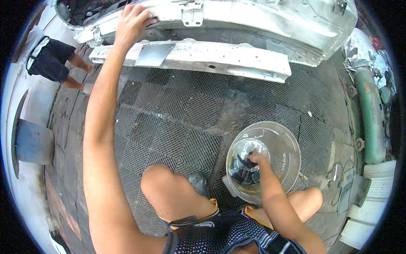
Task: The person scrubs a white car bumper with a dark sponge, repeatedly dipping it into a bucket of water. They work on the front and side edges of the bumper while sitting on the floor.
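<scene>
My left hand [133,22] reaches far forward, its fingers curled over the edge of a white vehicle body panel [237,19]. My right hand [256,157] is down inside a clear round bucket [292,146] that stands between my knees, toward the right. Water seems to lie in its bottom. Closed fingers there grip a dark piece that I cannot make out. More dark flat pieces [243,175] lie beside the hand in the bucket.
A long whitish metal beam [237,63] runs below the panel. At the right stand a green gas cylinder [370,118] and white pails [359,226]. Another person [50,59] is at the upper left, above a blue drum [34,142]. Ribbed tiles [165,135] cover the floor.
</scene>
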`<state>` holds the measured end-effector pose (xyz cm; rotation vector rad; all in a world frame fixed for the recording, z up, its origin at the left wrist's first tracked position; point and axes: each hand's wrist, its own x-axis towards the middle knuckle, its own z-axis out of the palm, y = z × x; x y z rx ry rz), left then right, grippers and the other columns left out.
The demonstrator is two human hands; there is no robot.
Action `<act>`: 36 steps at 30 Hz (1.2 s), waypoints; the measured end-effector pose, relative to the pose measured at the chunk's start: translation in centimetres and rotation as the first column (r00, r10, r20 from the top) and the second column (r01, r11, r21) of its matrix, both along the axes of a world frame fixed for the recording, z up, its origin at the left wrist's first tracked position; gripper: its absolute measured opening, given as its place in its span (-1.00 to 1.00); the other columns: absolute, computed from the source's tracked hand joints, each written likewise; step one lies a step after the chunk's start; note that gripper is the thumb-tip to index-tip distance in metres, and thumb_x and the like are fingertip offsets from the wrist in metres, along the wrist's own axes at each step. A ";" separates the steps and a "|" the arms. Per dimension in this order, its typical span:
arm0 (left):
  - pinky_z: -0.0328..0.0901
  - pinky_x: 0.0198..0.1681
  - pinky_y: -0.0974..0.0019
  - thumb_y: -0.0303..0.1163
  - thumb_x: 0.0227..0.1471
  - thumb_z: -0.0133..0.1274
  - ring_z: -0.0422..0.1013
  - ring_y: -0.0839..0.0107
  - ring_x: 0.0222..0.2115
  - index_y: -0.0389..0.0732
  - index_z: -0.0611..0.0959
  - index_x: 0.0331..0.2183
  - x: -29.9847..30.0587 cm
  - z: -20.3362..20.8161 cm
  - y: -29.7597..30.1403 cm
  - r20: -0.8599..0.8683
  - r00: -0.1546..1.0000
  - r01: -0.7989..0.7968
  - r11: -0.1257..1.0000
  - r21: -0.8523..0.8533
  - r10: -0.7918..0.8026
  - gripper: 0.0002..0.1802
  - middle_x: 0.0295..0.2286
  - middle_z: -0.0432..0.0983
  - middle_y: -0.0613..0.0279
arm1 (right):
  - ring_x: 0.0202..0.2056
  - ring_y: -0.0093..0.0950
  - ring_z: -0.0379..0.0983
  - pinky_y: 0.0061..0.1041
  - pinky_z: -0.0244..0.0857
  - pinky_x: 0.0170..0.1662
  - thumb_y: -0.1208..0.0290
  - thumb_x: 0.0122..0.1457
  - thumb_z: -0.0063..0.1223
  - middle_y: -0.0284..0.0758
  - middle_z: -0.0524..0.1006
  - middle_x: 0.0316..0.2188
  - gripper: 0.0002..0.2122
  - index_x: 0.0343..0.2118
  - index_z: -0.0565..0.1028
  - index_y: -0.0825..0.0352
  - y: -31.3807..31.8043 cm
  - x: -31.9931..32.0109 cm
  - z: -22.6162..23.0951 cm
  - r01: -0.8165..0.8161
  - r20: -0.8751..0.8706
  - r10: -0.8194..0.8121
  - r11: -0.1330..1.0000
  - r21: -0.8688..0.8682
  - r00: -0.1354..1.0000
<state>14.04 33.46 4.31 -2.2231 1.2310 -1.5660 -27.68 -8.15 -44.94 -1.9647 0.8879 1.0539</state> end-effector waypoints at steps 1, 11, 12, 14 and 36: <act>0.33 -0.12 0.05 -0.09 0.00 0.27 0.43 0.17 -0.11 -0.08 0.58 -0.33 0.4 -0.2 1.2 -0.001 1.000 -0.021 0.999 -0.025 0.021 -0.68 -0.26 0.48 0.28 | -0.09 -0.04 0.55 -0.13 0.59 -0.46 0.07 0.17 0.27 0.05 0.37 0.18 -0.11 0.39 -0.05 0.32 -0.2 -0.6 -0.8 0.003 0.029 -0.003 1.000 -0.006 1.000; 0.38 -0.16 0.12 -0.41 0.19 0.16 0.51 0.09 -0.27 -0.25 0.59 -0.25 -13.7 -8.3 -6.5 -0.655 0.685 0.004 0.900 -0.436 -0.320 -0.87 -0.37 0.54 0.01 | 0.05 -0.15 0.50 -0.19 0.60 -0.17 0.12 0.01 0.43 -0.05 0.40 0.22 -0.13 0.36 0.20 0.24 -2.0 0.0 5.7 -0.260 -0.103 0.280 0.950 0.175 0.954; 0.42 -0.23 0.08 -0.38 0.17 0.17 0.57 0.09 -0.31 -0.23 0.58 -0.20 -16.6 -8.7 -8.4 -0.793 0.489 -0.026 0.903 -0.429 -0.363 -0.81 -0.35 0.56 -0.02 | 0.06 -0.16 0.50 -0.18 0.60 -0.16 0.09 -0.02 0.45 -0.06 0.41 0.21 -0.12 0.35 0.22 0.24 -2.1 0.5 6.4 -0.178 -0.087 0.203 0.954 0.240 0.975; 0.45 -0.29 -0.06 -0.33 0.17 0.18 0.59 -0.07 -0.36 -0.19 0.58 -0.20 -20.7 -10.0 -10.2 -0.910 0.339 0.040 0.970 -0.240 -0.239 -0.79 -0.33 0.58 -0.06 | 0.06 -0.19 0.49 -0.17 0.60 -0.13 0.05 -0.06 0.49 -0.09 0.43 0.19 -0.10 0.33 0.26 0.24 -1.5 1.3 7.5 -0.029 -0.075 0.062 0.925 0.379 0.995; 0.40 -0.53 0.39 -0.52 0.10 0.24 0.43 0.56 -0.53 -0.24 0.64 -0.10 -23.7 -19.9 -26.1 -0.757 -0.449 -0.251 0.880 -0.403 -0.475 -0.71 -0.37 0.60 0.27 | -0.09 -0.23 0.63 -0.18 0.54 -0.24 0.18 0.25 0.18 -0.22 0.64 -0.11 -0.69 -0.09 0.52 0.30 -0.9 -0.2 24.4 0.335 -0.047 -0.934 0.080 0.939 0.353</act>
